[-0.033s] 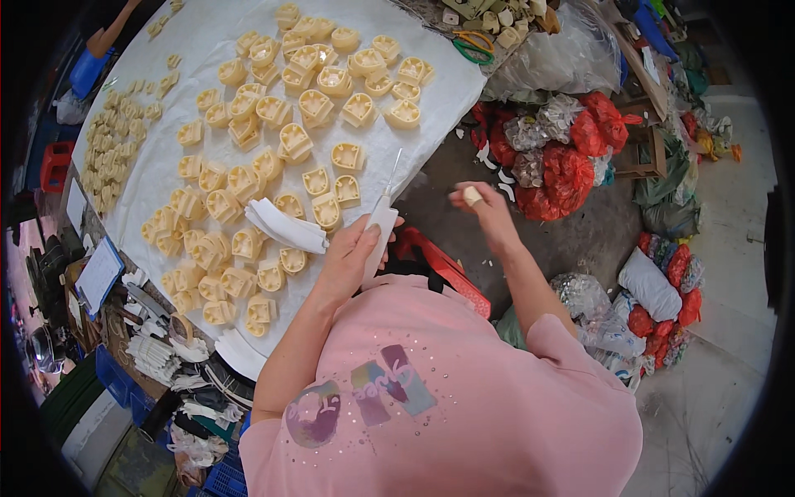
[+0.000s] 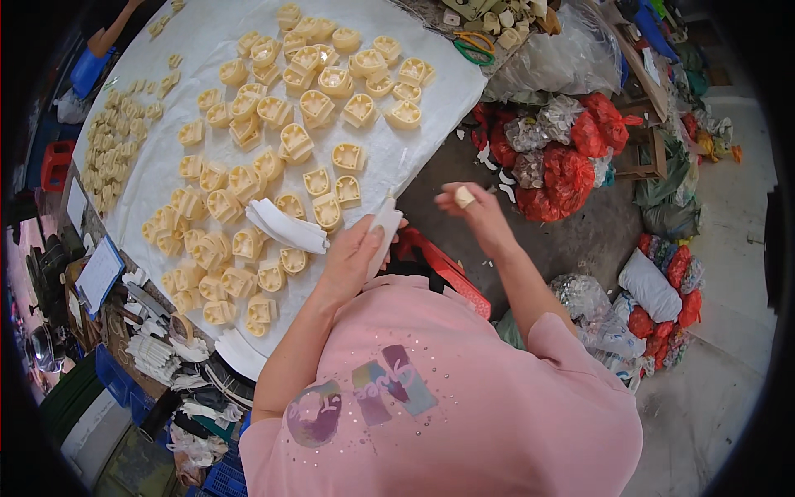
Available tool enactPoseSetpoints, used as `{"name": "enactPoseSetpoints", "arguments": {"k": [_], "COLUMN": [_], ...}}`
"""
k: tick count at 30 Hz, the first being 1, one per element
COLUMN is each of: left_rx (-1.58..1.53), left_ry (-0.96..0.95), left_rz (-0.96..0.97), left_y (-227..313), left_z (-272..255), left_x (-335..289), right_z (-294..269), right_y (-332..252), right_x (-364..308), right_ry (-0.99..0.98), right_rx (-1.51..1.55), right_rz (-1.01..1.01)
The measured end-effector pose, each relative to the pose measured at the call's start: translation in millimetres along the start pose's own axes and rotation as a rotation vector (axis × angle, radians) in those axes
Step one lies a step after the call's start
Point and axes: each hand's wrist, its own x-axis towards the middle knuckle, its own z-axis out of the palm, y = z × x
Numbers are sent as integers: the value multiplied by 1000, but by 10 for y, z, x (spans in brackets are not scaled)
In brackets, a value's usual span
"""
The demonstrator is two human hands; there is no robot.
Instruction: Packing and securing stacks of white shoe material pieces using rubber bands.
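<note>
My left hand is closed around a small stack of white strips just over the table's edge. A thin end sticks up from the stack, above the fingers. To its left, a curved fan of white strips lies on the pieces. My right hand hovers apart from it, off the edge on the right. A pale cream covering or small piece shows at its thumb; I cannot tell which. Its fingers are blurred. Many cream, rounded plastic pieces with hollow insides lie next to my left hand.
A white sheet covers the table. Smaller cream parts are grouped at far left. Green-and-orange scissors lie at the back edge. Red bags and clear bags stand on the floor at right. A red seat is at my waist.
My right hand has moved slightly left, closer to my left hand. The tip of the strips in my left hand has shifted a little. The pieces on the table stay put.
</note>
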Motion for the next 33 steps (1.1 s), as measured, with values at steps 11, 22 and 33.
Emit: {"name": "enactPoseSetpoints", "arguments": {"k": [11, 22, 33], "left_rx": [165, -532, -626], "left_ry": [223, 321, 395], "left_rz": [183, 291, 261], "left_y": [39, 131, 161], "left_z": [-18, -182, -225], "left_x": [-169, -270, -365], "right_z": [921, 1469, 1499], "right_y": [-622, -619, -616], "right_x": [152, -40, 36], "right_ry": [-142, -274, -365], "right_rx": [628, -404, -487], "right_rz": [-169, -327, -379]}}
